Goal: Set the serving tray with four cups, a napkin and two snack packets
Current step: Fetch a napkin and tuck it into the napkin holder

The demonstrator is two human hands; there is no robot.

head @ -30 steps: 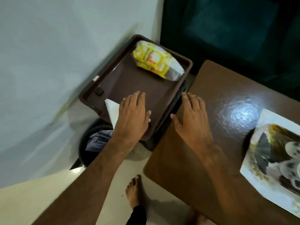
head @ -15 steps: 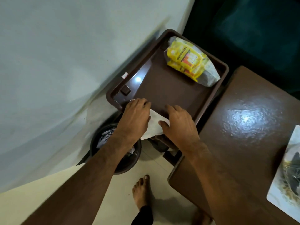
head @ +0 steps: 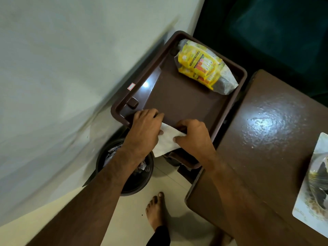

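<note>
At tray's (head: 177, 102) near edge, left hand (head: 144, 131) and right hand (head: 192, 136) both grip napkin (head: 166, 141).

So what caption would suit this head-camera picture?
Both hands, left hand and right hand, hold a white paper napkin at the brown plastic tray bearing yellow snack packets.

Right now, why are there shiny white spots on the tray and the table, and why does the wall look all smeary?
In the head view, a lamp overhead reflects as glare on the tray and the glossy table; the wall is streaked by blur; the wide lens bends straight edges.
</note>
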